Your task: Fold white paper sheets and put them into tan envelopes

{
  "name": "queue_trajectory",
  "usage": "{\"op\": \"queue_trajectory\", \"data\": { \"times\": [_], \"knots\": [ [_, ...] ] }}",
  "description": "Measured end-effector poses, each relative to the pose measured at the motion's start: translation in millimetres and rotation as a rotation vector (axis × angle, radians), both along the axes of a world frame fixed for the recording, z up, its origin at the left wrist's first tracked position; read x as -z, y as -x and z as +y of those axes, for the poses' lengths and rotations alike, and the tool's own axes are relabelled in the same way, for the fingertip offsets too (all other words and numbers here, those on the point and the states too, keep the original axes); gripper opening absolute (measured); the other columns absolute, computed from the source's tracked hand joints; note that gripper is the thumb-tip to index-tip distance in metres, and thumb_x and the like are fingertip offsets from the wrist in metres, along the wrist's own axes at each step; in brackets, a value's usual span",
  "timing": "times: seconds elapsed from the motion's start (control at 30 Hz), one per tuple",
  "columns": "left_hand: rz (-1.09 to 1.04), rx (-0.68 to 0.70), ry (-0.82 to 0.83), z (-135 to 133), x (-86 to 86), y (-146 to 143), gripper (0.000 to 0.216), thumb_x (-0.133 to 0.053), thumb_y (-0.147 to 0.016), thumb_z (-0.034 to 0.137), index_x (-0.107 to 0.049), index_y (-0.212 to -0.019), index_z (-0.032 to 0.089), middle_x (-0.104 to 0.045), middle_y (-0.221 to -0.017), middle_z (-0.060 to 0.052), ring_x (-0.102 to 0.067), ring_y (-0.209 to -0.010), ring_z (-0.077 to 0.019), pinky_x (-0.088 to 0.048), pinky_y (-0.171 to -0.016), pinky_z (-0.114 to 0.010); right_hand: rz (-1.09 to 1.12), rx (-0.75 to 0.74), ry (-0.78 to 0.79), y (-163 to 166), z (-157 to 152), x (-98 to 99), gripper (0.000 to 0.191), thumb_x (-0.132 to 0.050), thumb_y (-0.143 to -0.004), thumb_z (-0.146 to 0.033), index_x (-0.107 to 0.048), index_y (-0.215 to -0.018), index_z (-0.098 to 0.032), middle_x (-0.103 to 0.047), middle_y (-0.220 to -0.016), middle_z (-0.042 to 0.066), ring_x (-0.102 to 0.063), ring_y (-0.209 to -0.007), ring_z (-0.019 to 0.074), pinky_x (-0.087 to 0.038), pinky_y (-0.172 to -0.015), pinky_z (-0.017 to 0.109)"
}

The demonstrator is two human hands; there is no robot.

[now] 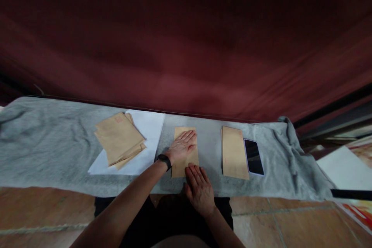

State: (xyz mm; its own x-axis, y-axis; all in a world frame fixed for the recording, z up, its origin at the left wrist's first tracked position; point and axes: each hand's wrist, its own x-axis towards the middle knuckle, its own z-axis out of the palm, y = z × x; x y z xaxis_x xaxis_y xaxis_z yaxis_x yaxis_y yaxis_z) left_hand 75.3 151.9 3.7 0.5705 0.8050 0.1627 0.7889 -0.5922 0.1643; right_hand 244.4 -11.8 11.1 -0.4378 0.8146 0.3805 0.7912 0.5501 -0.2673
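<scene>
A brown paper envelope [178,168] lies upright on the grey cloth in front of me. My left hand [183,146], with a black band on the wrist, rests flat over its upper part, fingers stretched out and pointing up to the right. At its lower right edge lies my right hand [200,190], palm down, fingers extended and their tips on the paper. Both hands are open and hold nothing. Part of the envelope is hidden beneath them.
Left of me, a loose pile of brown envelopes [120,139] lies on white paper sheets [149,128]. To the right are a neat stack of envelopes [234,153] and a phone [254,157]. A grey cloth [58,143] covers the narrow surface; a dark red panel [186,66] rises behind.
</scene>
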Motion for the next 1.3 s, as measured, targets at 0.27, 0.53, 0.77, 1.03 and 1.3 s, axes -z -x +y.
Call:
{"op": "queue_trajectory", "data": {
  "times": [0.27, 0.53, 0.77, 1.03, 1.3],
  "knots": [
    [0.001, 0.055, 0.012, -21, 0.5, 2, 0.057, -0.030, -0.105, 0.041, -0.031, -0.156, 0.016, -0.031, -0.164, -0.008, -0.023, -0.152, -0.0172, -0.014, -0.125, -0.038, 0.011, 0.002, 0.020, 0, 0, 0.2, 0.049, -0.048, -0.097, -0.026, -0.051, -0.145, -0.018, -0.055, -0.148, 0.007, -0.049, -0.139, 0.0234, -0.036, -0.120, 0.044],
    [0.001, 0.101, 0.019, -43, 0.2, 5, 0.057, -0.033, -0.105, 0.041, -0.030, -0.156, 0.017, -0.031, -0.164, -0.008, -0.022, -0.153, -0.0172, -0.014, -0.125, -0.038, 0.034, -0.011, -0.017, -3, -1, 7.3, 0.050, -0.046, -0.096, -0.021, -0.047, -0.146, -0.013, -0.058, -0.145, 0.012, -0.047, -0.140, 0.0242, -0.036, -0.119, 0.047],
    [-0.015, 0.137, 0.052, -63, -14.7, 9, 0.056, -0.030, -0.106, 0.040, -0.029, -0.157, 0.017, -0.031, -0.164, -0.009, -0.023, -0.153, -0.0186, -0.014, -0.125, -0.039, 0.100, -0.019, -0.008, -3, 0, 9.5, 0.049, -0.043, -0.094, -0.014, -0.046, -0.142, -0.014, -0.060, -0.140, 0.013, -0.050, -0.137, 0.0219, -0.037, -0.119, 0.048],
    [-0.036, 0.149, 0.076, -82, -19.2, 12, 0.054, -0.031, -0.106, 0.041, -0.032, -0.156, 0.018, -0.036, -0.162, -0.007, -0.027, -0.151, -0.0194, -0.017, -0.124, -0.040, 0.112, 0.041, 0.015, -3, 1, 11.1, 0.045, -0.037, -0.094, -0.010, -0.047, -0.138, -0.012, -0.058, -0.141, 0.014, -0.048, -0.139, 0.0208, -0.042, -0.116, 0.045],
    [-0.069, 0.179, 0.089, -102, -23.2, 17, 0.053, -0.036, -0.105, 0.040, -0.034, -0.154, 0.020, -0.036, -0.162, -0.007, -0.024, -0.152, -0.0198, -0.017, -0.125, -0.040, 0.114, 0.114, -0.033, -1, 0, 15.7, 0.050, -0.037, -0.099, -0.017, -0.039, -0.149, -0.012, -0.053, -0.148, 0.015, -0.046, -0.141, 0.0226, -0.046, -0.112, 0.042]
  ]
}}
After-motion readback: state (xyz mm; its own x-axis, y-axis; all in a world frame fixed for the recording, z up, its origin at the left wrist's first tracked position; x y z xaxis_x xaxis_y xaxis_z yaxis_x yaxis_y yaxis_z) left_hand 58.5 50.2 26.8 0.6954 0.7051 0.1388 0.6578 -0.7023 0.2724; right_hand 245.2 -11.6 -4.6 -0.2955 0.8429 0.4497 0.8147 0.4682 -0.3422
